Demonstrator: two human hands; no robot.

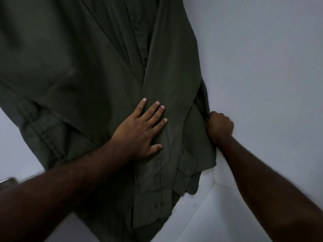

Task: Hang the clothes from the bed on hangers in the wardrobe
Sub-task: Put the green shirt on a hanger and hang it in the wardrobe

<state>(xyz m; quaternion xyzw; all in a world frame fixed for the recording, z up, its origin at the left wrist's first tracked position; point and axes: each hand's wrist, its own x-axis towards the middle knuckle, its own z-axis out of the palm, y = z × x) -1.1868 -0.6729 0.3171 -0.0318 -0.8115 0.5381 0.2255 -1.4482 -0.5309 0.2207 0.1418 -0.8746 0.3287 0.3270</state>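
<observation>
A dark olive button-up shirt (97,70) hangs in front of me inside a white wardrobe and fills most of the view. Its top and any hanger are out of frame. My left hand (139,130) lies flat on the shirt's front panel with the fingers spread and straight. My right hand (220,126) is curled into a fist at the shirt's right edge and grips the fabric there against the wardrobe's side wall. The shirt's buttoned hem (157,203) hangs below both hands.
The white wardrobe side wall (262,67) stands to the right and meets the white floor panel (201,215) at an inner corner. A metal handle or latch (7,180) shows at the left edge, beside a white panel (10,137).
</observation>
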